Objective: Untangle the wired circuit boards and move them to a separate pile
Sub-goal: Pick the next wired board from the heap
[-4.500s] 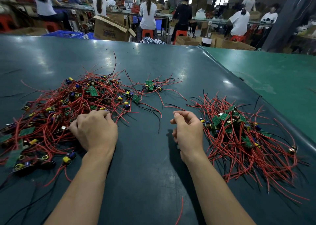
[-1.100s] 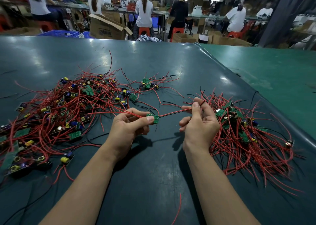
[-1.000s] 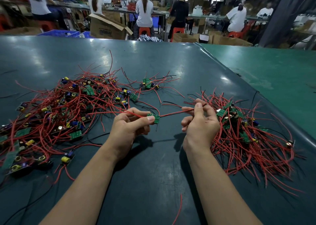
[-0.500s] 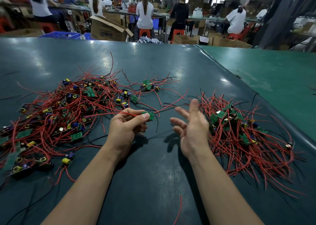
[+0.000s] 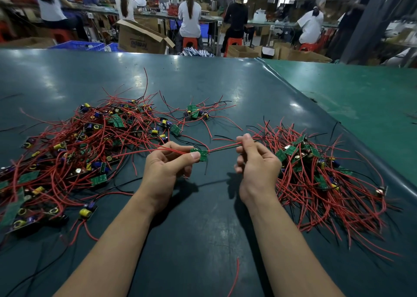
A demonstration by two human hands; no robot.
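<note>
- Left hand (image 5: 167, 168) pinches the small board (image 5: 199, 155); hold it steady.
- Right hand (image 5: 257, 163) pinches its red wire (image 5: 222, 148); draw gently, never yanking the tangle (image 5: 74, 147).

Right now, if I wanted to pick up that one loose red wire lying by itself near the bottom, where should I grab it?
Pinch the loose red wire around its middle, coming straight down from above. It lies flat on the table mat, thin and gently curved, apart from both piles, so only a fingertip pinch across its width should lift it.
</note>
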